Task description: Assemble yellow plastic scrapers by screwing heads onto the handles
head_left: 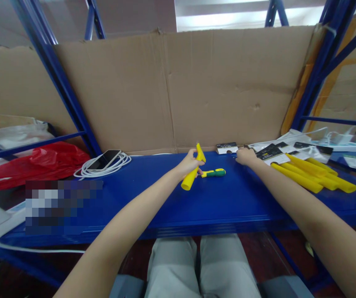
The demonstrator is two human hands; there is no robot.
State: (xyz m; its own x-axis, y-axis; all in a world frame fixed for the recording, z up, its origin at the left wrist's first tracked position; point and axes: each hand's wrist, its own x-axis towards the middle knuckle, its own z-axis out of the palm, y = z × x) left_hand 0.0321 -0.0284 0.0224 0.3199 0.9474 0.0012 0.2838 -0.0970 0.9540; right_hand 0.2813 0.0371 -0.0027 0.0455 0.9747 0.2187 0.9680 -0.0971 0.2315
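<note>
My left hand [189,164] is wrapped round a yellow tube [190,178], which is tilted, its wide open end toward me and a narrower tip pointing to the back. Just right of that hand lies a screwdriver [216,173] with a green and yellow handle; its front end is hidden by my fingers. Reaching to the back of the shelf, my right hand [245,156] has its fingers curled in; whatever they pinch is hidden or too small to name. Behind it stands a small black and white card [227,147], and to its right are printed cards [272,154].
Several yellow tubes [317,176] lie at the right of the blue shelf [153,207]. A phone [105,160] rests on a coiled white cable [115,169] at the left, beside a red plastic bag [41,161]. Cardboard [118,95] walls the back between blue posts.
</note>
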